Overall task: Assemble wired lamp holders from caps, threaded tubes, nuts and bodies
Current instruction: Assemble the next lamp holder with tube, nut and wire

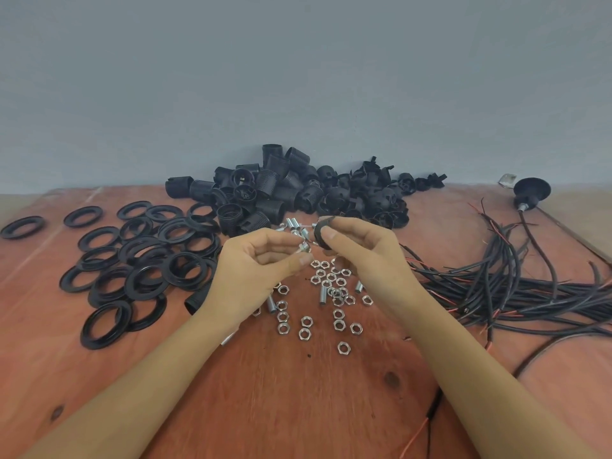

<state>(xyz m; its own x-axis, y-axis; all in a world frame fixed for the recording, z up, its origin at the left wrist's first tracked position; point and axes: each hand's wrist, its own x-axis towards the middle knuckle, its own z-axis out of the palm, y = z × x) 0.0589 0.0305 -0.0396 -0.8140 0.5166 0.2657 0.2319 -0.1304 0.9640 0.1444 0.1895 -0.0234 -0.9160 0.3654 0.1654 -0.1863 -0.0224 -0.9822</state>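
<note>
Both hands are raised over the middle of the bench [298, 392], close together but not touching. The left hand [265, 256] pinches a short silver threaded tube [304, 248] between the tip of the thumb and its curled fingers. The tube's long axis runs roughly left to right, and its free end points toward the other hand. It is blurred, so the thread cannot be made out. The right hand [361, 246] grips a black cap [319, 230], with the thumb on the near side and the fingers curled over the far side. The cap is held nearly edge-on, with one face turned left toward the tube's end. A small gap separates the two parts.

Under the hands, loose nuts [331, 283] lie scattered at the bench's middle. More tubes [293, 223] lie just beyond the fingertips. Along the far edge, against the grey wall [298, 77], threaded black bodies [265, 190] are heaped, with spare caps [364, 190] piled to their right. Flat black rings [142, 256] overlap across the left half of the bench. Black wires [516, 276] with red cores run in a bundle toward the right edge. A wired holder [531, 190] sits at the far right corner. Bare wood shows between the two forearms toward the near edge.
</note>
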